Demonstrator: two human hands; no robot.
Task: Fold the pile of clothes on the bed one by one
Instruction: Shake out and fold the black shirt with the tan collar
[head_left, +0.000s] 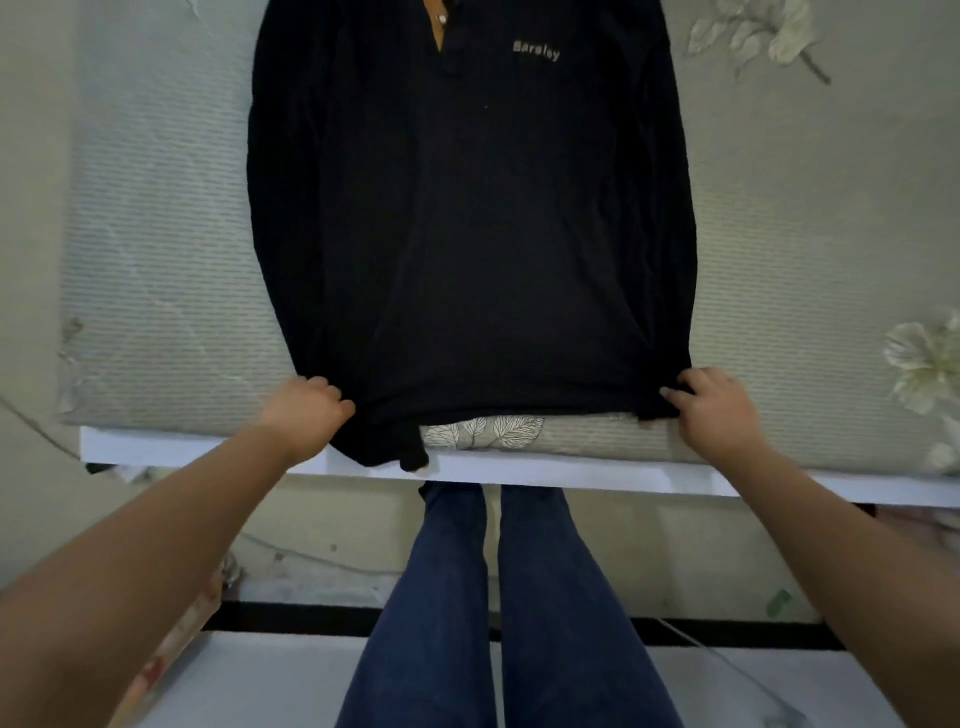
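Observation:
A black long-sleeved shirt (467, 218) with a small pale logo on the chest lies spread flat on the bed, collar at the far end, hem toward me. Its sleeves are folded in along the sides, and one cuff hangs over the bed's near edge. My left hand (306, 415) grips the hem's left corner. My right hand (711, 405) grips the hem's right corner. No pile of other clothes is in view.
The bed (156, 291) has a pale grey-green sheet with white flower prints at the right. Its white frame edge (571, 473) runs across in front of me. My legs in blue jeans stand on the floor below.

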